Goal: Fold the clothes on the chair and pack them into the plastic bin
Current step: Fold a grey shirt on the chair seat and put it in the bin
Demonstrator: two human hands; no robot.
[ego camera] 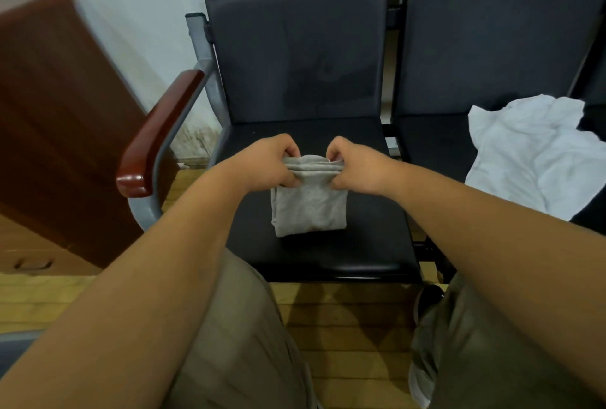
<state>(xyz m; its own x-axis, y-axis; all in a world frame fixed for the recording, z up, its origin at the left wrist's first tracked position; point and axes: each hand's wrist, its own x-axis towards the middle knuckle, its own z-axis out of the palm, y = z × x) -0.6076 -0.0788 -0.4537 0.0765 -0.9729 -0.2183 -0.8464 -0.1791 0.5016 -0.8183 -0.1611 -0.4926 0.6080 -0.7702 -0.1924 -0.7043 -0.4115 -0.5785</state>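
Head view only, so tell me: what have the fingers got?

— Both hands are closed on the same thing. The left hand [272,164] and the right hand [359,168] each pinch one end of the thick folded edge of the grey garment [310,208]. The fingers [292,150] curl over the top and the thumbs press from the near side. Neither grip holds anything else.

— Where does the cloth lie from there?

— It runs from between the fingers toward the person as a small layered rectangle, and its near end rests flat on the chair seat [328,256]. The edge at the fingers looks raised off the seat, though I cannot tell how far.

— And the rest of the job?

— Right of the right-hand fingers, well apart on the neighbouring seat, a white garment [531,159] lies crumpled and unfolded. The plastic bin is nowhere in view. I judge this to be a late fold of the grey piece, with packing to follow.

— What could spoil it?

— The layers. Several edges are stacked in each pinch, so if one thumb slackens the inner ones could slip and the bundle spring open. Pulling the two ends unevenly would skew the rectangle. Carrying it by that one edge to a bin out of sight could also let the loose near end unroll.
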